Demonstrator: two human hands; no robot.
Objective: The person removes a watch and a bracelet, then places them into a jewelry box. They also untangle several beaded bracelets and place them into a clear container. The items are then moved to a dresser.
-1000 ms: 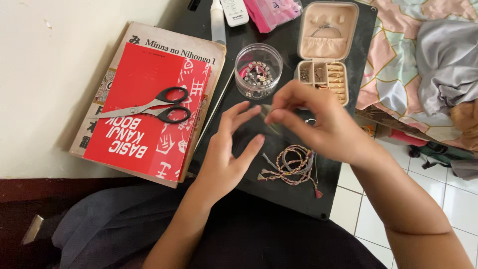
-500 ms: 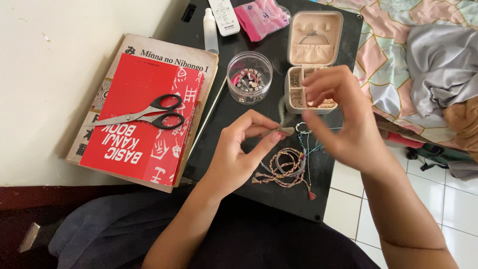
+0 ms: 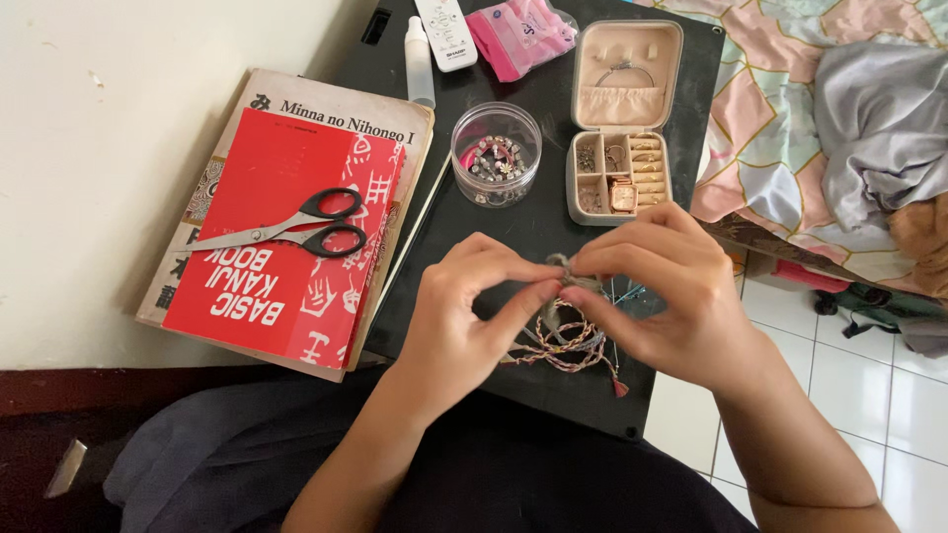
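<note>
My left hand and my right hand meet over a black board, fingertips pinched together on a small grey-brown cord piece. Just below them lies a bundle of braided thread bracelets in pink, grey and tan, with a red tassel end near the board's front edge. Thin blue-green threads show beside my right hand.
An open beige jewellery box with rings and a bracelet stands behind my hands. A clear round tub of beads sits left of it. Black-handled scissors lie on a red book. A white remote, white bottle and pink pouch are at the back.
My right hand came down from in front of the jewellery box to meet my left hand. Both now pinch the cord piece that the left held alone.
</note>
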